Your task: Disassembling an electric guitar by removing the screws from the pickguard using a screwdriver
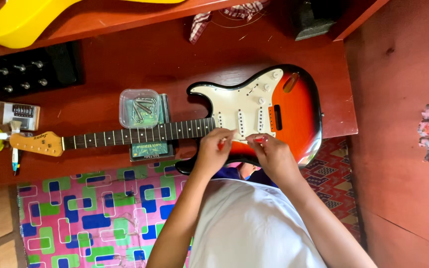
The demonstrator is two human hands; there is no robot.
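Nearest the camera is the person's white shirt [254, 228], with both bare forearms reaching forward from it. The left hand [213, 151] and the right hand [274, 154] meet close together over the near edge of the electric guitar [299, 106], whose sunburst body lies flat on the red table [165, 59]. The left fingers [223, 135] are curled and pinched on something small and red at the guitar's white pickguard [239, 106]; the right fingers [260, 140] are likewise closed on a small red-tipped object, and what either piece is cannot be told. Just beyond both sets of fingertips sit the pickups and the bridge cavity. To the left of the left fingers the dark fretboard [135, 134] runs away to the pale headstock [35, 143], passing over a small green box [150, 149]. Just beyond the neck stands a clear plastic tub [139, 108] holding metal parts. Farther left lies a bridge piece [18, 115], and beyond it a black strip of tuning pegs [21, 74]. Farthest off, a yellow guitar body [21, 20] rests at the table's back edge. Below the left forearm a patterned mat [85, 213] covers the floor.
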